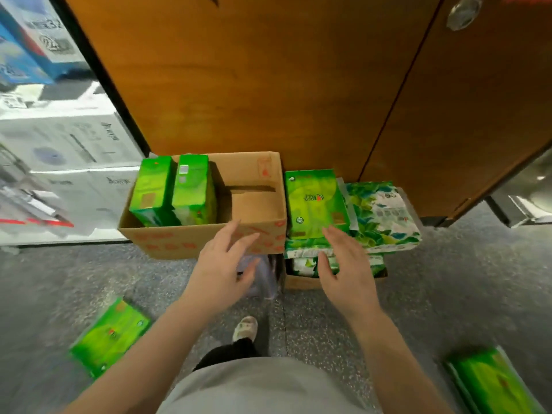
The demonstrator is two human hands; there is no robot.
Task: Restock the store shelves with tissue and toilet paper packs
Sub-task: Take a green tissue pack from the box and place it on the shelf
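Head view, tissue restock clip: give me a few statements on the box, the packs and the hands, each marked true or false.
1. The cardboard box holds two green packs standing upright at its left end. True.
2. The left hand has a grip on a pack. False: its fingers are spread and hold nothing.
3. The right hand is open over the stack of packs beside the box. True.
4. The box is packed full. False: its right part is bare cardboard.
5. A green pack lies on the floor at lower left. True.
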